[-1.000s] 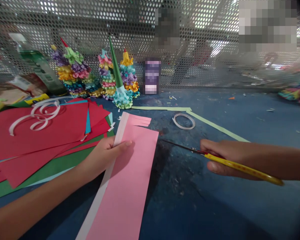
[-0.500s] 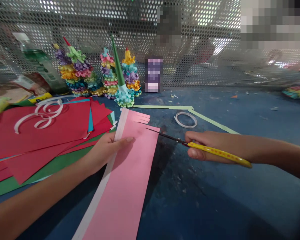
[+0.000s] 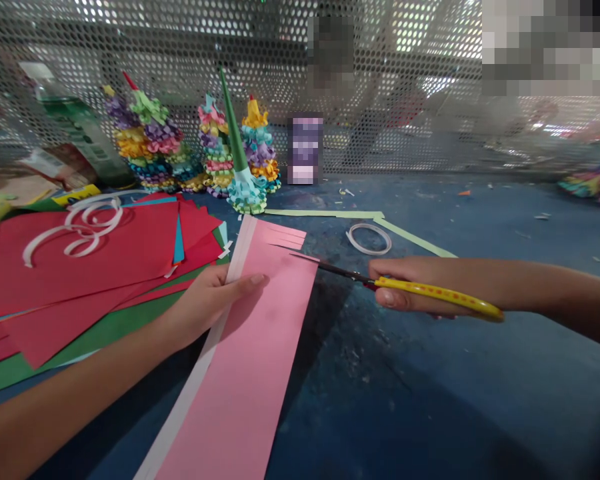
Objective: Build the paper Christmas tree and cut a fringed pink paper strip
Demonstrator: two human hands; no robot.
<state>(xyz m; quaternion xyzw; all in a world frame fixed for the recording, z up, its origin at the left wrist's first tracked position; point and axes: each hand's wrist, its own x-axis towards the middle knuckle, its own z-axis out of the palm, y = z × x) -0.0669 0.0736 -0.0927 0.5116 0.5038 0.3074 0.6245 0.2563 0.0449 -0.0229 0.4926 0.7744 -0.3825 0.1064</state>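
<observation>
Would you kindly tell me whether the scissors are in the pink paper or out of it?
In: the scissors pass the right edge of the pink paper, along a cut.

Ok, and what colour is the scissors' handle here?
The scissors' handle is yellow with small red dots, shown in the head view.

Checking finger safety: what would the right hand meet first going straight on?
The right hand would first meet the pink paper strip, whose edge the scissors reach; the left hand seems just below that line, though depth is unclear.
</observation>
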